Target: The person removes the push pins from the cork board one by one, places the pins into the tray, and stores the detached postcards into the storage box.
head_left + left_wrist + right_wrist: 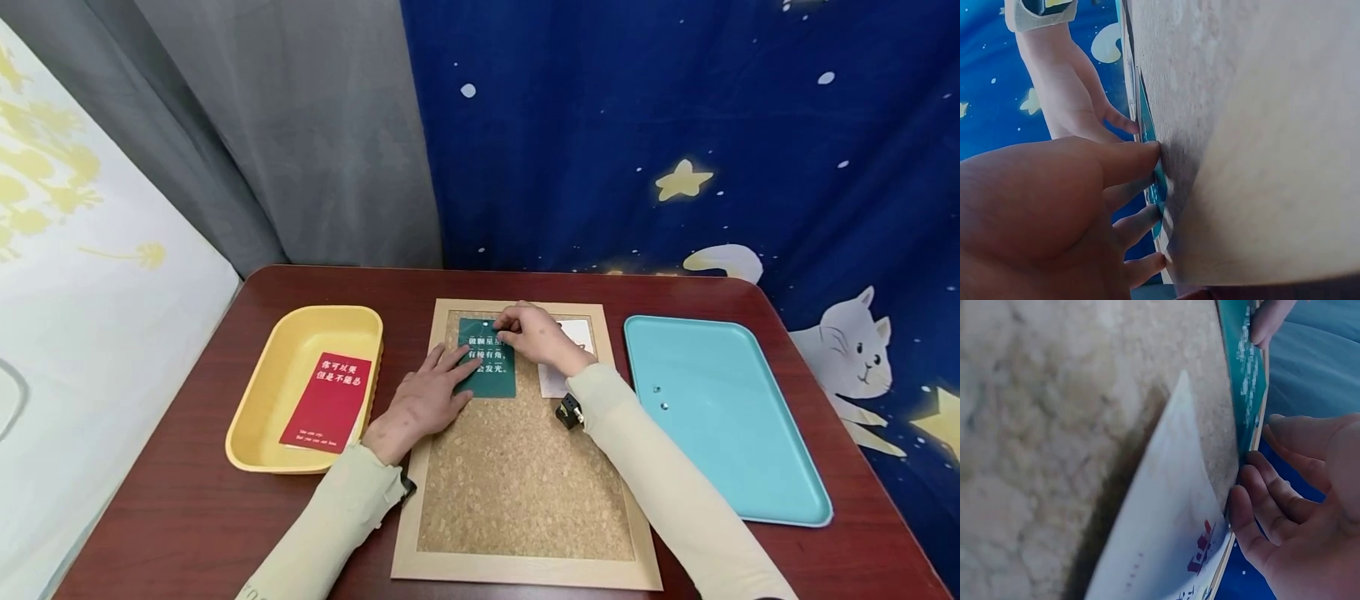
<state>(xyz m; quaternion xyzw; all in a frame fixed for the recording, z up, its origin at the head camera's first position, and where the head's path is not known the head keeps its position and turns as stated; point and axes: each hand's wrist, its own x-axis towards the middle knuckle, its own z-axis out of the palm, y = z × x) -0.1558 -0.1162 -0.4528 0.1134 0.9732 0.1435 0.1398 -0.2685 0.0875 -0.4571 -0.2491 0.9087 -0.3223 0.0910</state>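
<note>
A green card (491, 382) with white lettering lies at the top of a wood-framed cork board (525, 483). My left hand (431, 398) rests on its left part, fingers spread and pressing it down. At the card's upper right corner my right hand (536, 335) touches down with bent fingers. Thumb and forefinger come close together in the right wrist view; anything between them is hidden. Beneath the right hand and wrist is a white card (553, 383), partly covered, its lower end lifted off the cork (1041, 425) in the right wrist view.
Left of the board stands a yellow basket (258, 392) holding a red card (330, 404) with white lettering. To the right is a light blue tray (735, 417) with two small shiny pieces (664, 407) on it. Curtains hang behind the dark red table (187, 517).
</note>
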